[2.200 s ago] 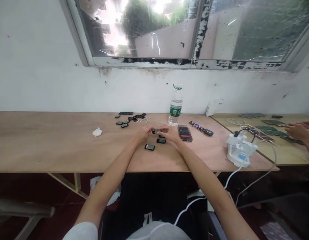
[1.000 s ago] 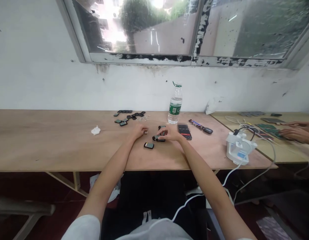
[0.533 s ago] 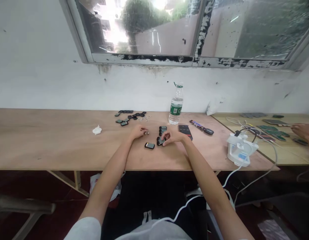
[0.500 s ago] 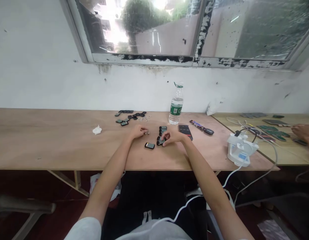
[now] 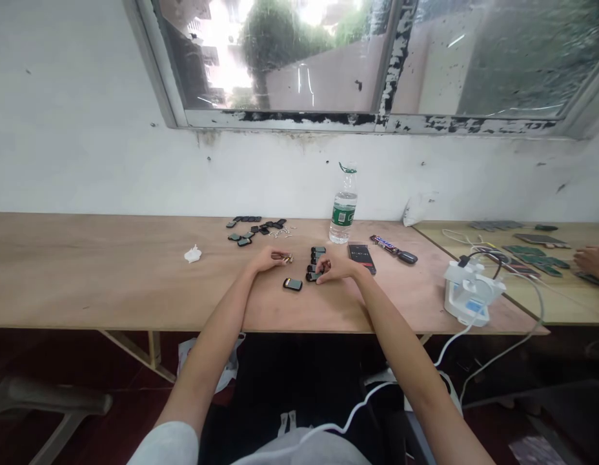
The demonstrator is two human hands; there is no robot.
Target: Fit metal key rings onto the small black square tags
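My left hand [image 5: 271,259] is closed, palm partly turned up, with small brass-coloured pieces [image 5: 289,259] at its fingertips; they are too small to name. My right hand [image 5: 332,266] rests to the right of a short column of small black devices with grey faces [image 5: 318,250]. Its thumb and fingers are bent round the nearest black-and-grey device [image 5: 312,277], partly hiding it and those behind. A separate black device with a grey face and a yellow strip [image 5: 293,284] lies flat between my hands, nearer the table's front edge.
Behind my left hand lie several dark devices [image 5: 244,241] and scattered small pale pieces [image 5: 282,232]. A water bottle [image 5: 343,216], a phone [image 5: 361,256], a wrapped bar [image 5: 383,243] and a white power strip [image 5: 468,298] stand or lie rightward. Another person's hand [image 5: 592,261] is far right.
The view has shifted slightly. My right fingers have drawn in, and the nearest device shows more plainly at the column's near end. The brass-coloured pieces show more clearly in my left hand.
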